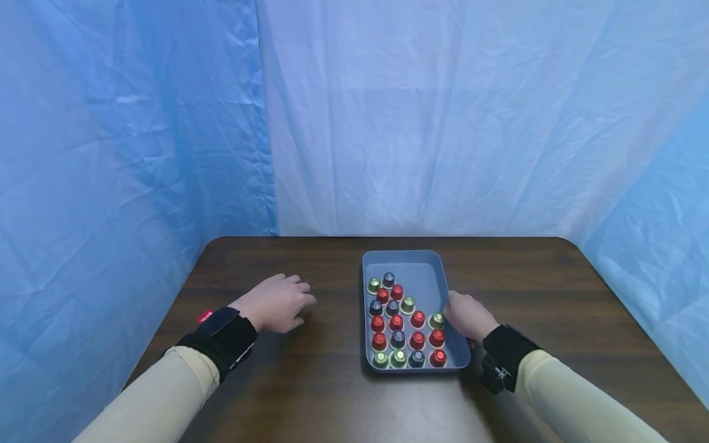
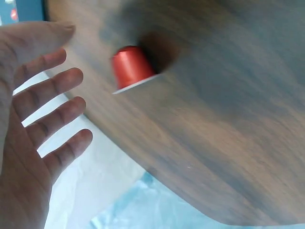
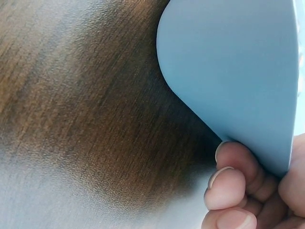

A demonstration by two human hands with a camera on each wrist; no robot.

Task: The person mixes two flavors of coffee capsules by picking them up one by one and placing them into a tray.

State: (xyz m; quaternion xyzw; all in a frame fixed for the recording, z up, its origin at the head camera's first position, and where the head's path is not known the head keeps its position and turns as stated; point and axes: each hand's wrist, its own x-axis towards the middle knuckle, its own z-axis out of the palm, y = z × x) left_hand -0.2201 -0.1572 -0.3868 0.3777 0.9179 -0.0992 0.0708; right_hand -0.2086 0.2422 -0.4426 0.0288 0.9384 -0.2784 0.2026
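Note:
My left hand [image 1: 279,303] is stretched over the table left of the tray, its fingers apart and holding nothing. In the left wrist view a red coffee capsule [image 2: 131,68] stands on the wood, wide rim down, beside the thumb and fingertips of that hand [image 2: 35,95]; the head view does not show this capsule. My right hand [image 1: 471,315] grips the right wall of a blue-grey tray [image 1: 401,258], with the thumb over the rim and curled fingers [image 3: 225,188] against the outer side. Red, green and dark capsules stand in rows in the tray, mostly toward its near end.
The dark wooden table [image 1: 327,394] has rounded far corners. Blue and whitish sheets [image 1: 432,123] hang behind it and at both sides. A small red tag [image 1: 205,315] shows beside the black band on the left wrist.

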